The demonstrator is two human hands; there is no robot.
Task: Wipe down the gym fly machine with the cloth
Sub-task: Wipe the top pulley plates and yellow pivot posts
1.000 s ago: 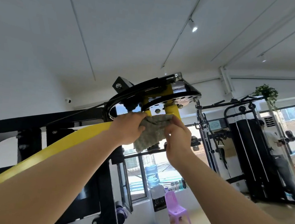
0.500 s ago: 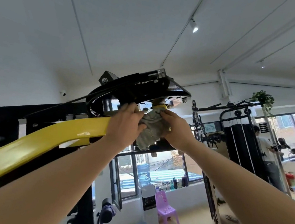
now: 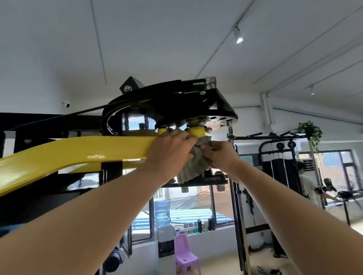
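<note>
The grey cloth [image 3: 192,165] is gripped by the left hand [image 3: 169,150] and pinched by the right hand [image 3: 220,153] against the yellow arm [image 3: 70,155] under the black pulley plate [image 3: 180,105].

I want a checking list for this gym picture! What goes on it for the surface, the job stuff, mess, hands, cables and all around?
Surface: yellow arm, shiny, under the black cam disc.
Job's things: grey cloth, bunched at the arm's pivot end.
Clutter: row of bottles, far behind the machine.
Hands: left hand and right hand both grip the cloth.
Cables: black cable running into the disc.
Surroundings: water dispenser, purple chair, hanging plant.
</note>
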